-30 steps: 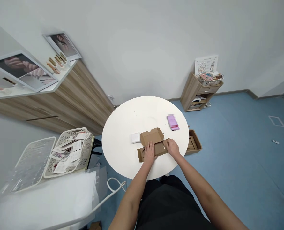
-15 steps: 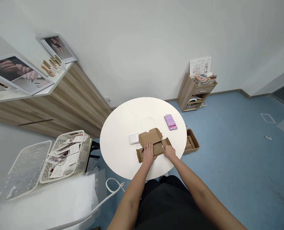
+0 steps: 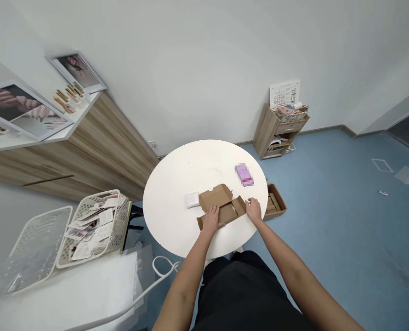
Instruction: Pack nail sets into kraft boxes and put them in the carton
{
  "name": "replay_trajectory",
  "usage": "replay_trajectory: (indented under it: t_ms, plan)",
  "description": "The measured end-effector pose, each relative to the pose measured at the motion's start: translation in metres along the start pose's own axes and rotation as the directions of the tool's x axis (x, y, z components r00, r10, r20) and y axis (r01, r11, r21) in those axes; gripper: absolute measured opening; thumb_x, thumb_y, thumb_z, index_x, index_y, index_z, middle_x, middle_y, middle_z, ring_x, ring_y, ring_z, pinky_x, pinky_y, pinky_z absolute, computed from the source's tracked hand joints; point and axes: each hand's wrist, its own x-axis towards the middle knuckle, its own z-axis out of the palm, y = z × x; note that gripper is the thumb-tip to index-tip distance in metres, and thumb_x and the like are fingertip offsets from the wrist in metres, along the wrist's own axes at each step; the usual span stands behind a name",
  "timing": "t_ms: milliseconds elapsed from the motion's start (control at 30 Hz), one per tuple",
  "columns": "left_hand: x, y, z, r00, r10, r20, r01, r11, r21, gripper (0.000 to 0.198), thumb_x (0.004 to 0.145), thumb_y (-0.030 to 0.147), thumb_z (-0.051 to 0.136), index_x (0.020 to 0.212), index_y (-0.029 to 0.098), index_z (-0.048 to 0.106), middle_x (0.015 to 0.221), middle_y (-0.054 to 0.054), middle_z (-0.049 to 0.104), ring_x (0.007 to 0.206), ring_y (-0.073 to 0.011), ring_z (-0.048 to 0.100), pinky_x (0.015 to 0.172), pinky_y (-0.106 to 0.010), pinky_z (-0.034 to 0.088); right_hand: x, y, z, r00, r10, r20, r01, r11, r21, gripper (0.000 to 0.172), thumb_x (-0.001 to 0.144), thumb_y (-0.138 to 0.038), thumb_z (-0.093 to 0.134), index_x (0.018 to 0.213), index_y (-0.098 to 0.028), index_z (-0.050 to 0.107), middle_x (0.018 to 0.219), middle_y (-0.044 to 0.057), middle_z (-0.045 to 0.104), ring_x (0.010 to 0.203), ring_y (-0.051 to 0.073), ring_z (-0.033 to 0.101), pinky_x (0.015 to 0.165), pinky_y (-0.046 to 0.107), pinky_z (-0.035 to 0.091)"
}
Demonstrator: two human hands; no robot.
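Round and white, the surface (image 3: 170,179) stood on a blue floor (image 3: 338,197), and an unfolded cardboard box (image 3: 215,196) lay near its front edge. The person's left hand (image 3: 211,220) rested on the near left part of the cardboard, fingers outstretched over it. At its right end was the right hand (image 3: 253,209); whether those fingers were clamped on the end flap could not be told. The likeliest trouble, by the look of it, was a crooked crease or torn flap from uneven pressure; a sideways push might also have nudged the white packet (image 3: 192,200) just beside the lid panel. The box's long axis ran left to right, its right end angled away from the person, the lid panel pointing toward the far side.
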Motion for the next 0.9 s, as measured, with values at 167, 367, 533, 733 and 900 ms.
replay_trajectory:
  t_ms: [167, 367, 533, 733, 900]
  plan:
    - [-0.001, 0.003, -0.005, 1.000, 0.003, 0.014, -0.003, 1.000, -0.024, 0.100, 0.072, 0.046, 0.075, 0.150, 0.014, 0.022, 0.156, -0.021, 0.027, 0.144, -0.0348, 0.028, 0.114, -0.047, 0.030, 0.008, 0.004, 0.004, 0.972, 0.117, 0.206, -0.145, 0.981, 0.127, 0.051, 0.098, -0.034, 0.023, 0.093, -0.012, 0.068, 0.087, 0.012, 0.072, 0.078, 0.020, 0.067, 0.067, 0.027, 0.046]
    - [-0.003, 0.014, -0.022, 0.987, -0.080, 0.136, 0.085, 0.996, -0.034, 0.107, 0.067, 0.045, 0.079, 0.151, 0.015, 0.020, 0.160, -0.017, 0.019, 0.147, -0.0319, 0.020, 0.119, -0.043, 0.022, -0.002, -0.014, 0.019, 0.961, 0.007, 0.277, -0.059, 0.982, 0.182, 0.042, 0.092, -0.046, 0.044, 0.082, -0.016, 0.072, 0.086, 0.007, 0.074, 0.078, 0.018, 0.066, 0.063, 0.023, 0.043]
    - [-0.004, 0.018, -0.028, 0.987, -0.073, 0.141, 0.082, 0.995, -0.054, 0.112, 0.065, 0.046, 0.080, 0.152, 0.014, 0.018, 0.160, -0.017, 0.017, 0.148, -0.0319, 0.017, 0.120, -0.043, 0.019, -0.008, -0.028, 0.028, 0.970, -0.045, 0.239, 0.042, 0.999, 0.016, 0.028, 0.083, -0.045, 0.061, 0.087, -0.021, 0.074, 0.091, 0.004, 0.074, 0.086, 0.019, 0.066, 0.062, 0.023, 0.039]
    - [-0.001, 0.017, -0.028, 0.988, -0.089, 0.123, 0.097, 0.993, -0.062, 0.117, 0.061, 0.046, 0.083, 0.152, 0.013, 0.017, 0.160, -0.018, 0.017, 0.148, -0.0335, 0.016, 0.120, -0.045, 0.018, -0.008, -0.038, 0.033, 0.976, 0.064, 0.210, -0.028, 0.985, -0.168, 0.028, 0.079, -0.046, 0.067, 0.090, -0.021, 0.070, 0.099, 0.006, 0.072, 0.092, 0.020, 0.066, 0.061, 0.023, 0.040]
    - [0.001, 0.014, -0.023, 0.986, -0.074, 0.150, 0.088, 0.992, -0.089, 0.119, 0.060, 0.046, 0.083, 0.152, 0.013, 0.014, 0.160, -0.019, 0.014, 0.148, -0.0337, 0.013, 0.120, -0.046, 0.017, -0.003, -0.041, 0.035, 0.980, 0.075, 0.187, -0.011, 0.947, -0.320, 0.020, 0.082, -0.034, 0.065, 0.096, -0.020, 0.067, 0.103, 0.007, 0.071, 0.093, 0.021, 0.067, 0.065, 0.025, 0.043]
